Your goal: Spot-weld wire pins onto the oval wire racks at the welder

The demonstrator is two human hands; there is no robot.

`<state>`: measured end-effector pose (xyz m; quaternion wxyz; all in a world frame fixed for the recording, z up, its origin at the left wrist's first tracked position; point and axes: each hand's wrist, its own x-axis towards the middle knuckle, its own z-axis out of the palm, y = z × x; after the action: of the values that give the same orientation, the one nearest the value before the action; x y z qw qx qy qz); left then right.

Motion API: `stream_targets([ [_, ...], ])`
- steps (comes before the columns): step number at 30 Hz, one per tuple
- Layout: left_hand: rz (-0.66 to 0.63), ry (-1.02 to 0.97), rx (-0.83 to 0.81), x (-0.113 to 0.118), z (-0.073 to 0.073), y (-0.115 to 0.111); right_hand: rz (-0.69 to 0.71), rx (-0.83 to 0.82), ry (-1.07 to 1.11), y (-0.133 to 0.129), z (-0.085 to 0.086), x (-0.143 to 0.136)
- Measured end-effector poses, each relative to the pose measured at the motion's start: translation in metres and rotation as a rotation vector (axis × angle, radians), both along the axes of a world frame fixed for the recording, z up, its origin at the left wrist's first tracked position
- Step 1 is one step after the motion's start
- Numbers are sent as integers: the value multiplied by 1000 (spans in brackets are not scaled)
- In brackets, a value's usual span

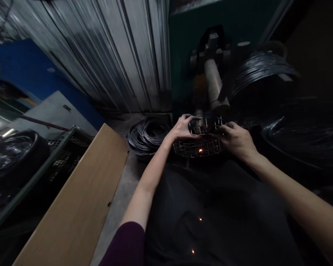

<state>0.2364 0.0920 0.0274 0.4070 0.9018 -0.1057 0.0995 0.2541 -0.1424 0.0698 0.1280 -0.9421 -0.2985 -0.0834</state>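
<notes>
A round wire basket (195, 146) of thin metal rods sits at the lower end of a machine's metal arm (213, 79). My left hand (183, 129) grips its left side, thumb and fingers curved about the upper rim. On the opposite side my right hand (235, 139) has its fingers bent in and pinching the rim; its fingertips are partly in shadow. An orange spark (201, 150) glows at the basket's front mesh. Two more sparks show lower down, against a dark cloth (224, 210) over my lap. The contact between machine and basket is too dark to make out.
Coils of wire (148, 135) lie left of the basket. A brown board (74, 195) slants along the left, beside a dark crate (58, 166). At right are a large wire coil (263, 70) and shiny wrapped material (302, 129). Corrugated metal sheeting (122, 48) stands behind.
</notes>
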Motion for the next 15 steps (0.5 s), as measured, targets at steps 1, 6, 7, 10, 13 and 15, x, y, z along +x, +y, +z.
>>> stream_targets([
  [1, 6, 4, 1, 4, 0, 1, -5, -1, -3, 3, 1, 4],
  [6, 28, -7, -24, 9, 1, 2, 4, -14, 6, 7, 4, 14],
  [7, 19, -5, -39, 7, 2, 3, 10, -18, 14, 6, 7, 16],
  [10, -24, 4, -162, 3, 3, 13, 32, -19, 31, 2, 20, 28],
  [13, 98, 19, -300, 3, 3, 29, 32, -74, 19, 5, 36, 55],
  [15, 179, 82, -283, 6, 1, 37, 68, -128, 37, 13, 43, 77],
])
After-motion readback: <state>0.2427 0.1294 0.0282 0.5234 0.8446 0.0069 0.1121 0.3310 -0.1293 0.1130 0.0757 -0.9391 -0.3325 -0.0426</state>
